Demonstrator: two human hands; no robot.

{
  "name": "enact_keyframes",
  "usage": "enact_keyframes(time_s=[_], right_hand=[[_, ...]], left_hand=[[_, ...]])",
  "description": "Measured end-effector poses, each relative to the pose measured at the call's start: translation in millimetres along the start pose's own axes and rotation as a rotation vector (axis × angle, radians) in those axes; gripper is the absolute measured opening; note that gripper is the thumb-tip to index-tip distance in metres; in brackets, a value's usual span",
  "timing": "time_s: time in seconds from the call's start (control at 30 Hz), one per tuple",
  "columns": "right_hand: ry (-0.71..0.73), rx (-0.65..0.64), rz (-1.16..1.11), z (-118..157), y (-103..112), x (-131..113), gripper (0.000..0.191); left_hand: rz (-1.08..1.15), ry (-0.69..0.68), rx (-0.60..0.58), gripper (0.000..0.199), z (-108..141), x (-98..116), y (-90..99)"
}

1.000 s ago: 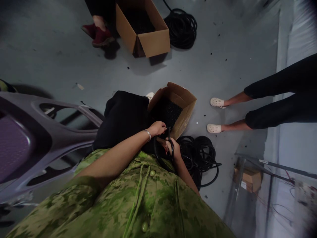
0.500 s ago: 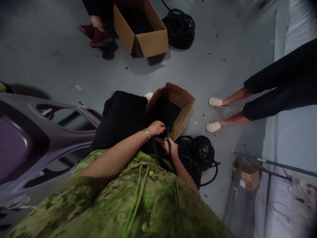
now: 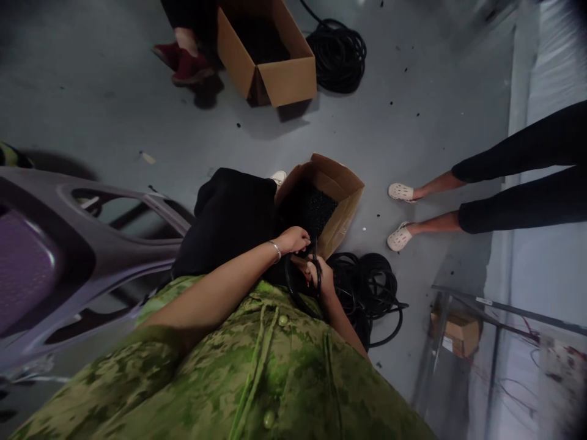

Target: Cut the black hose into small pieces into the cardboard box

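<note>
While you lean over the open cardboard box (image 3: 346,211) on the floor, your right hand (image 3: 324,278) is closed on a black hose (image 3: 290,278) at the box's near edge. The hose bends in a loop below your hands, close against the front of your green patterned jacket (image 3: 279,366), and its upper stretch rises past your right fingers. Your left hand (image 3: 293,239), with a silver bracelet (image 3: 275,249) at the wrist, is just beside it with the fingers curled together; the tips are too dim and small for me to tell whether you pinch anything. Beneath both hands, the box holds a mass of small black pieces (image 3: 318,205). Your black-clad knee (image 3: 236,211) is to the left of the box, and tangled coils of black hose (image 3: 367,284) lie just right of your right hand.

Farther off, a second carton (image 3: 291,79) stands beside another dark coil (image 3: 339,58), near a person's maroon shoes (image 3: 191,66). To your right, someone in pale clogs (image 3: 400,236) stands facing your box.
</note>
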State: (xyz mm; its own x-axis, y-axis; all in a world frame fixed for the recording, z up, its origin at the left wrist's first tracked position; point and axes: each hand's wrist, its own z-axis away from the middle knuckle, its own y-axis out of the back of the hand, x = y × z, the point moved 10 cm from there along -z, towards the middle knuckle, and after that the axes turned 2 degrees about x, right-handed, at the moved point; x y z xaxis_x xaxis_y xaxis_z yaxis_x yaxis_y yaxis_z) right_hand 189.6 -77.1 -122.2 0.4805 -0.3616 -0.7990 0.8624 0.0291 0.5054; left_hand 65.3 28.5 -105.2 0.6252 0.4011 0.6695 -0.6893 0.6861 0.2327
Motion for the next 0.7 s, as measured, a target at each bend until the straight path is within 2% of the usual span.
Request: enact_keyframes(time_s=[0.1,0.27,0.7], right_hand=[[-0.011,-0.014,-0.01,-0.7,-1.3,0.0,0.042],[0.013,0.046,0.019,-2.5,-2.3,-1.5,0.04],[0.065,0.044,0.06,-4.2,-4.6,-5.4,0.042]], left_hand=[[-0.003,-0.013,-0.006,0.018,-0.4,0.2,-2.4],[-0.054,0.0,0.002,0.018,-1.9,-2.5,-2.1],[-0.103,0.032,0.019,0.019,-0.9,-2.1,3.5]])
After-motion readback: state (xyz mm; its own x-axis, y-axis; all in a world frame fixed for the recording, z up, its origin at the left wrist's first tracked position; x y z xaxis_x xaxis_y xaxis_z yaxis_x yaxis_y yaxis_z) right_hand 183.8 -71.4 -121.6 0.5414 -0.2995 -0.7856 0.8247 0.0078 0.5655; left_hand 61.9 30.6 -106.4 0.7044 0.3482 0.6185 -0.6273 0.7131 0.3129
